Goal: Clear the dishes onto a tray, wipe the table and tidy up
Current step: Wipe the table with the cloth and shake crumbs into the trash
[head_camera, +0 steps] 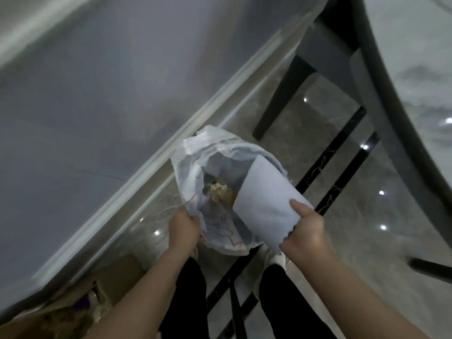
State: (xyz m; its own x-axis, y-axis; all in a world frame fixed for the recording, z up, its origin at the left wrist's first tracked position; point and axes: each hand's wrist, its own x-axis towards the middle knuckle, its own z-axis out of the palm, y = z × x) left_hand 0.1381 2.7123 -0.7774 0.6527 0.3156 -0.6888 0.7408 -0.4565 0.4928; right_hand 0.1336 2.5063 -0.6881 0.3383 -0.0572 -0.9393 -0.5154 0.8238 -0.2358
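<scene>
The grey wall (pixel 97 94) fills the upper left, and below it the glossy marble floor (pixel 367 228) runs across the view, with the dark legs of a chair (pixel 276 104) and the curved edge of the worktop (pixel 415 57) at the upper right. A cardboard box (pixel 115 277) lies at the lower left, by the wall.

In the middle, above the floor, hangs a thin white plastic bag (pixel 195 167), held open between both hands. The left hand (pixel 183 231) grips the near rim of the bag with curled fingers. The right hand (pixel 305 231) pinches a folded pale blue cloth (pixel 264 196), thumb on top; the cloth lies over the right side of the bag's mouth, and whether this hand also holds the rim under it, I cannot tell. Deep in the bag sit yellowish scraps (pixel 220 189) — probably food waste from the meal.

The step in hand seems to be the emptying of crumbs from the cloth into the bag. To do it well, the left grip should keep the mouth wide and steady, and the cloth should be shaken low inside the opening — not above it — so that nothing falls on the floor. The bag is thin, so a hard pull on the rim could tear it.
</scene>
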